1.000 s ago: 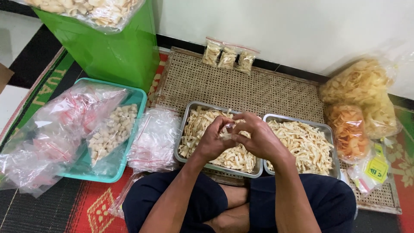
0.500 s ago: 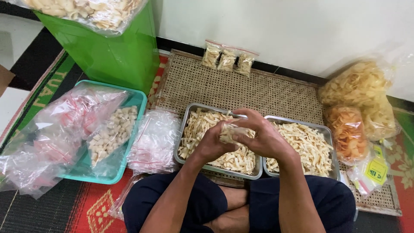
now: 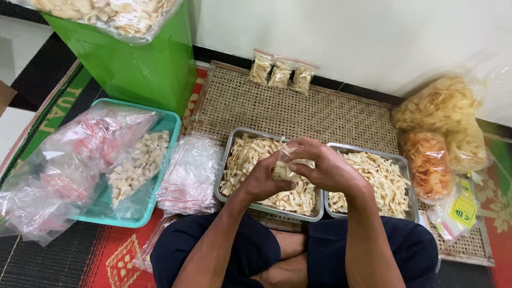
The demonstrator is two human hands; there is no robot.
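Left hand (image 3: 264, 181) and right hand (image 3: 320, 165) together over left rectangular metal tray of pale snack sticks (image 3: 234, 189). Small clear plastic bag part-filled with sticks (image 3: 282, 169) sits between both grips, pinched shut-fingered from both sides. Second metal tray of sticks (image 3: 397, 181) just beside, right. Woven rattan mat (image 3: 298, 109) under trays. Three small filled packets (image 3: 280, 72) at mat's far edge.

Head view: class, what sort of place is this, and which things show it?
Probably a home floor used for packing snacks: a woven mat, metal trays of chips, and small filled bags against the wall.
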